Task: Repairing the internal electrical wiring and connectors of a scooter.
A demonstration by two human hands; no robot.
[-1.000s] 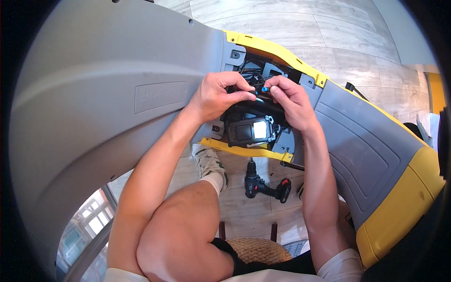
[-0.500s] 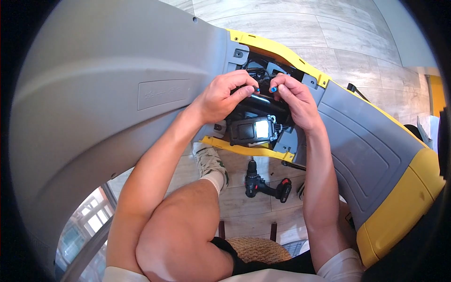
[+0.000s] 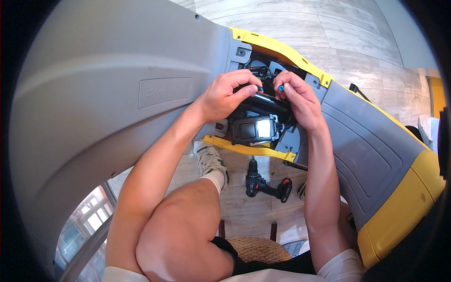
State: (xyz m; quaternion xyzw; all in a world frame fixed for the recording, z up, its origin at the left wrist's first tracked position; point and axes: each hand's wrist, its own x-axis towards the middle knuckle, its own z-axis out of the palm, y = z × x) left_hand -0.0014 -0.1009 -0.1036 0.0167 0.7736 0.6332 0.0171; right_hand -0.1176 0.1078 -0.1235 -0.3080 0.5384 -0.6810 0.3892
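Over the opened cavity of a grey vehicle body (image 3: 197, 61), my left hand (image 3: 224, 97) pinches a small blue-ended cable connector (image 3: 260, 88) between thumb and fingers. A second blue-ended connector (image 3: 281, 88) is pinched in my right hand (image 3: 301, 102), its round end facing up. The two connectors are apart, with a small gap between them. Under my hands lies a thick black tube (image 3: 267, 104). Nearer to me sits a black box (image 3: 245, 131) with a bright white patch. Dark cables (image 3: 261, 68) run behind the hands; my fingers hide much of both leads.
Yellow trim (image 3: 282, 49) edges the cavity at the far side, and a yellow strip (image 3: 244, 148) at the near side. A grey ribbed panel (image 3: 366, 141) lies to the right. On the floor below stand a black cordless drill (image 3: 253, 181) and my shoe (image 3: 209, 160).
The connector in my right hand has turned so that its round end faces up more. Both hands remain over the cavity, still pinching, and the view has shifted slightly.
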